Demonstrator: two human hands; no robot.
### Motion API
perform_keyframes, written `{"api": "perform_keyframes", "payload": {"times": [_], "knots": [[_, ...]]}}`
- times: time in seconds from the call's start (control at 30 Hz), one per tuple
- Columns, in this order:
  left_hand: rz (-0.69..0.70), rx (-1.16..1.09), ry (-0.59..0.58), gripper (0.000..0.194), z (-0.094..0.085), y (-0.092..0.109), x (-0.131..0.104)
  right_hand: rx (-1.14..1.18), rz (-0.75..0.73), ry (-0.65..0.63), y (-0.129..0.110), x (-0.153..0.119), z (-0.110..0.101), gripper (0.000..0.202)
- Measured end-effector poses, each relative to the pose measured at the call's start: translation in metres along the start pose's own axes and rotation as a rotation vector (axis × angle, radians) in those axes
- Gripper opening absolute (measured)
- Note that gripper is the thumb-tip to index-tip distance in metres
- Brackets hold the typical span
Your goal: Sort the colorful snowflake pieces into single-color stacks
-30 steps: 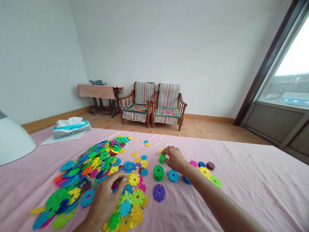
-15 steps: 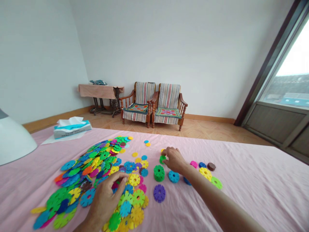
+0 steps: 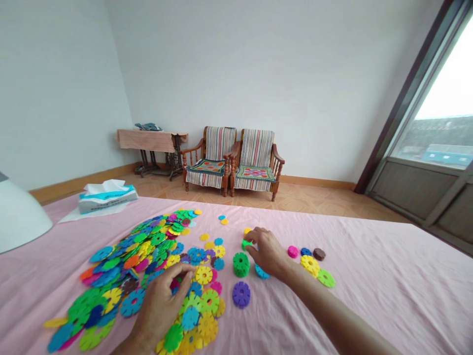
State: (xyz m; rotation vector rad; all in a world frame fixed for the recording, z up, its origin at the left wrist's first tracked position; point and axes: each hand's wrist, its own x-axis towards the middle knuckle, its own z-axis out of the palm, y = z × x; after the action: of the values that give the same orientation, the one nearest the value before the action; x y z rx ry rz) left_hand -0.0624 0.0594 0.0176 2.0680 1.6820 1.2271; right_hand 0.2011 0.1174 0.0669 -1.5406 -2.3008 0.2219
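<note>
My left hand (image 3: 162,293) hovers over the near part of a spread-out pile of coloured notched plastic discs (image 3: 148,246). Its thumb and index fingertips come together beside a yellow disc (image 3: 203,275); whatever they hold is too small to make out. Farther right, my right hand (image 3: 268,250) has its thumb and fingers closed around a small green disc (image 3: 245,244). A yellow disc (image 3: 247,231) lies just beyond its fingertips. Nearer me stand a green disc stack (image 3: 241,264) and a purple one (image 3: 241,295). A blue disc (image 3: 261,271) is partly hidden beneath my right hand.
Right of my forearm sit pink (image 3: 293,252), dark blue (image 3: 306,252) and brown (image 3: 319,254) stacks, with yellow (image 3: 309,265) and lime (image 3: 325,277) discs. A tissue box (image 3: 108,199) and a white rounded object (image 3: 22,217) stand left on the pink cloth (image 3: 369,276).
My right hand has come slightly nearer and now covers more of the blue disc beneath it. The left hand keeps its pose. The whole view has shifted a little.
</note>
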Motion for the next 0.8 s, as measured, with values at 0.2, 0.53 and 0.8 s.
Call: {"api": "perform_keyframes", "payload": {"times": [0.2, 0.53, 0.8], "knots": [[0.007, 0.008, -0.003, 0.026, 0.0, -0.004, 0.0, -0.051, -0.086, -0.113, -0.007, 0.04, 0.011, 0.02], [-0.002, 0.014, -0.023, 0.026, -0.001, -0.001, -0.001, -0.149, -0.339, -0.335, -0.019, 0.097, 0.05, 0.03], [-0.025, 0.037, -0.04, 0.027, -0.001, -0.003, -0.001, -0.267, -0.443, -0.308, -0.023, 0.092, 0.051, 0.027]]}}
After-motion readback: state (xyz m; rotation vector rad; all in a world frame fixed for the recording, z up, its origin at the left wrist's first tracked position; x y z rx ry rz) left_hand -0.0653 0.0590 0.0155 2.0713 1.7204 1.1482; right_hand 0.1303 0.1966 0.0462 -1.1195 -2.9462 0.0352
